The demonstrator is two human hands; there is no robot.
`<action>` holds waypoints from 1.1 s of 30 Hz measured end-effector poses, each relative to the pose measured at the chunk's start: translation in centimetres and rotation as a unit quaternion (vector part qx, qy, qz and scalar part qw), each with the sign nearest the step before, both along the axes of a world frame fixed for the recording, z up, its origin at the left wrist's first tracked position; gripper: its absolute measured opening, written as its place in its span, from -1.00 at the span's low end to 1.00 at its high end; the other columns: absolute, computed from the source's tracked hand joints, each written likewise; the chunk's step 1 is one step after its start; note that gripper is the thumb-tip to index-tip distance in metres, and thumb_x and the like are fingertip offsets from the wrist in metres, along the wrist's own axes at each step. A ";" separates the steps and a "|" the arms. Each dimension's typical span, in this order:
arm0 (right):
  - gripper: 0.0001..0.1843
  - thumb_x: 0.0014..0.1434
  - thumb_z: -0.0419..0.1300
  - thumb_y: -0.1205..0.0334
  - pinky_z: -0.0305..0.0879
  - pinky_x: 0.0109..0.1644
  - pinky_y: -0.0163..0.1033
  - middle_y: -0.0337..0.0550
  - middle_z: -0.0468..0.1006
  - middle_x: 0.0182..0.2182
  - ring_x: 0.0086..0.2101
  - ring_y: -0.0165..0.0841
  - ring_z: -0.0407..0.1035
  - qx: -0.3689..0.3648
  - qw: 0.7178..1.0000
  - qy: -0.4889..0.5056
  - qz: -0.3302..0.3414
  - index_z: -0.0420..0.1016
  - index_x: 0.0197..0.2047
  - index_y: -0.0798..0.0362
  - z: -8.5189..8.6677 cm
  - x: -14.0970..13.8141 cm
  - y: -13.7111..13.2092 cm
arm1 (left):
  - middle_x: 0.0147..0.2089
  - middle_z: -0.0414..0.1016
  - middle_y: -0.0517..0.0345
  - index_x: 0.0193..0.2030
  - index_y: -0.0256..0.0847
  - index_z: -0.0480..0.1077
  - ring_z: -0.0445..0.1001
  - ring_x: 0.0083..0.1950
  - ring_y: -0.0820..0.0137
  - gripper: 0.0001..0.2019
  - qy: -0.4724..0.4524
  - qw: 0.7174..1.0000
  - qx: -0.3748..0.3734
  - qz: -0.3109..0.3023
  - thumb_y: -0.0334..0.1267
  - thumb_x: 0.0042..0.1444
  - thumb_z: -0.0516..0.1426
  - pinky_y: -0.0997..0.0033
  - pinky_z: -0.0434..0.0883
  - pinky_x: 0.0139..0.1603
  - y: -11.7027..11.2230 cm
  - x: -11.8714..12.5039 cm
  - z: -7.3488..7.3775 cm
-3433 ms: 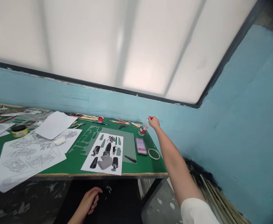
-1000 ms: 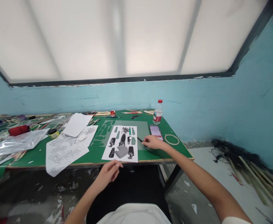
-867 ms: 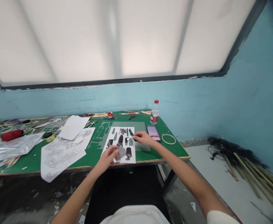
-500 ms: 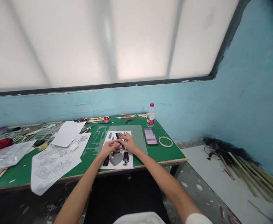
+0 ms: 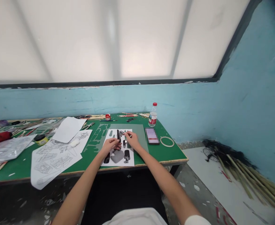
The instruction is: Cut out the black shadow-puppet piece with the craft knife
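Note:
A white sheet (image 5: 130, 160) with black and grey printed shapes lies in front of me on a translucent cutting sheet (image 5: 139, 131). My left hand (image 5: 111, 145) is over its left half, fingers bent and closed beside a black strip with a notched edge (image 5: 118, 135). What those fingers hold is too small to name. To the right, my right hand (image 5: 133, 139) has thumb and forefinger pinched over the upper part of the sheet; whatever is in the pinch cannot be made out. A grey rounded shape (image 5: 117, 157) shows below the hands.
A water bottle (image 5: 152, 115), a phone (image 5: 152, 136) and a pale ring (image 5: 167, 142) stand or lie right of the sheet. Drawings (image 5: 50, 159), an open red paint jar (image 5: 107, 117), a yellow jar (image 5: 41, 140) and pliers (image 5: 88, 126) are to the left and behind.
My hands were together over the sheet and are now apart. The right hand has moved slightly right, and the notched black strip shows more fully between them. The view has shifted slightly.

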State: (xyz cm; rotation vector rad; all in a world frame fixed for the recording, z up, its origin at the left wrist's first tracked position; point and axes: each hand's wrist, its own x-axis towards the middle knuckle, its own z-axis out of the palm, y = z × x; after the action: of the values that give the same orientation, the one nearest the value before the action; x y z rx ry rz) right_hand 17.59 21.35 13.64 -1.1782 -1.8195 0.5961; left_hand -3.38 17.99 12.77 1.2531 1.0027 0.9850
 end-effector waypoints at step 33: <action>-0.64 0.46 0.29 0.00 0.60 -0.03 -0.06 -0.10 0.62 -0.02 -0.11 -0.23 0.58 -0.075 0.984 0.065 0.145 0.55 0.11 0.11 0.2 0.2 0.1 | 0.07 0.59 0.01 0.13 -0.25 0.50 0.62 -0.02 0.27 -0.68 0.046 0.999 0.002 -0.013 -0.08 0.41 0.26 0.13 0.63 0.01 -1.2 0.4 1.1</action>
State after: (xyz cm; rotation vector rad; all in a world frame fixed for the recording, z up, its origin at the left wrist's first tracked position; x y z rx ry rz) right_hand 17.82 21.46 13.86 -0.9504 -1.8739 0.9684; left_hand -2.97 16.83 13.84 1.3216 1.0538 0.9155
